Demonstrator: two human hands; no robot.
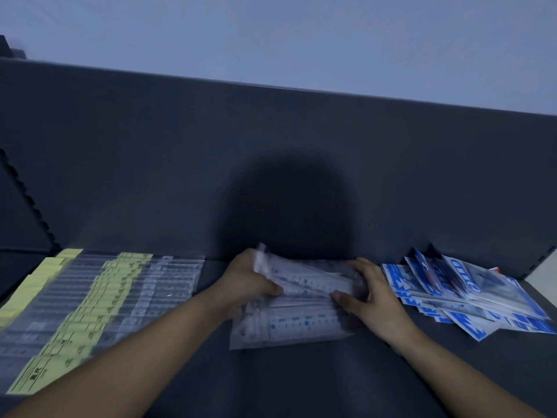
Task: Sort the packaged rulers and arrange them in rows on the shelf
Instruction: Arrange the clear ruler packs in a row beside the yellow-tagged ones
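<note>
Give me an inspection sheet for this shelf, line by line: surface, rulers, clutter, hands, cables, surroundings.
Surface: dark shelf, dimly lit.
Job's things: yellow-labelled rulers in overlapping rows at left; clear ruler packs in the middle; blue-labelled packs in a loose pile at right.
Clutter: nothing seen.
Grippers: left hand and right hand each grip an end of the clear ruler packs.
Cables: nothing seen.
Surroundings: dark back panel, pale wall above.

A pale wall [271, 31] is seen above the dark shelf [271, 384]; its back panel [120, 146] is shadowed. Everything is dimly lit.
</note>
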